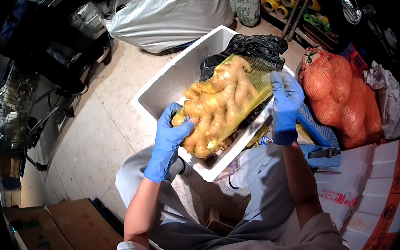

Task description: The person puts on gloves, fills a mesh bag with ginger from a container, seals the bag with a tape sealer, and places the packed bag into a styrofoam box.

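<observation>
The netted ginger is clasped by the half-curled left hand, at that hand's two o'clock; the yellow netting is pinched by the near-closed right hand, ginger at its nine o'clock.

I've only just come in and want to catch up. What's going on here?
A seated person in blue gloves has a large piece of knobbly tan ginger in a see-through yellow mesh bag, held over a white rectangular foam box. The left hand grips the ginger's near end; the fingers of the right hand hold the mesh at the other end. Crumpled black plastic lies at the box's far end.
</observation>
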Tool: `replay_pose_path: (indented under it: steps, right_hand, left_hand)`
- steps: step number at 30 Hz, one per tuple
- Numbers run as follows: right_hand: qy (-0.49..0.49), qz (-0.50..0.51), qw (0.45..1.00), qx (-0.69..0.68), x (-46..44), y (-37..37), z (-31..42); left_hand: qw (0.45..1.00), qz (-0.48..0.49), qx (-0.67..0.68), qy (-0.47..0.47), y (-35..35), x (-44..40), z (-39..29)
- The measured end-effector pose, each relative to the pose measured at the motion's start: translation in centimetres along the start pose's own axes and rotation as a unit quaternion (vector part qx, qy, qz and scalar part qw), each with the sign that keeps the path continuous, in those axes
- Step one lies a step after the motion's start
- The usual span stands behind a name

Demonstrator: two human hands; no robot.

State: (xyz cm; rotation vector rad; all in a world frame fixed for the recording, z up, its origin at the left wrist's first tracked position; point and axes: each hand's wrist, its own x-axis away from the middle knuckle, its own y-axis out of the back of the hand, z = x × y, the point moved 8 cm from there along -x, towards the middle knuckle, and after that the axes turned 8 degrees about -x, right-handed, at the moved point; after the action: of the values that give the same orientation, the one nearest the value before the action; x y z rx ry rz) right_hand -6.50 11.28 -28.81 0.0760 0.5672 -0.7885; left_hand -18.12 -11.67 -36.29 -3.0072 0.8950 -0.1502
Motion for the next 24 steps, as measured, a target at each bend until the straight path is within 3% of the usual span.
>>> replay_pose_path:
  steps: [1,3,5,6,8,11,14,17,19,21,24]
  right_hand:
    - [0.048,-0.062,0.996,0.048,0.0,1.1,0.9]
    - [0.072,-0.071,0.995,0.024,0.1,1.3,0.8]
    - [-0.028,-0.063,0.995,-0.068,-0.1,1.0,-1.0]
    - [-0.027,-0.06,0.996,-0.068,-0.4,1.2,-1.6]
    - [-0.135,-0.006,0.981,-0.142,-0.6,0.2,-4.1]
    - [-0.071,-0.027,0.989,-0.13,-1.0,0.0,-1.4]
    - [-0.02,0.208,0.978,-0.011,0.0,-3.4,-0.3]
    - [-0.014,0.39,0.908,0.152,3.2,-7.0,-1.7]
    - [-0.014,0.419,0.891,0.175,4.4,-7.7,-2.9]
    - [-0.163,0.409,0.888,0.133,5.3,-7.3,-5.3]
    - [-0.084,0.384,0.899,0.193,5.4,-7.6,-4.8]
  left_hand:
    - [0.999,-0.021,0.014,0.023,0.2,0.1,0.1]
    - [0.999,-0.04,-0.005,-0.015,0.0,0.5,-1.4]
    - [0.996,-0.062,-0.022,-0.054,0.6,0.9,-2.6]
    - [0.977,-0.067,-0.146,-0.142,0.7,1.4,-4.1]
    - [0.91,-0.052,-0.311,-0.271,-0.1,2.7,-6.8]
    - [0.866,0.012,-0.395,-0.307,-0.5,2.9,-6.8]
    - [0.863,0.046,-0.415,-0.285,-0.3,2.6,-4.9]
    - [0.853,0.094,-0.456,-0.235,-0.7,2.5,-3.5]
    - [0.843,0.119,-0.481,-0.21,-1.0,2.5,-2.6]
    - [0.85,0.116,-0.467,-0.217,-1.1,2.4,-2.4]
    - [0.849,0.119,-0.474,-0.202,-1.2,2.1,-1.9]
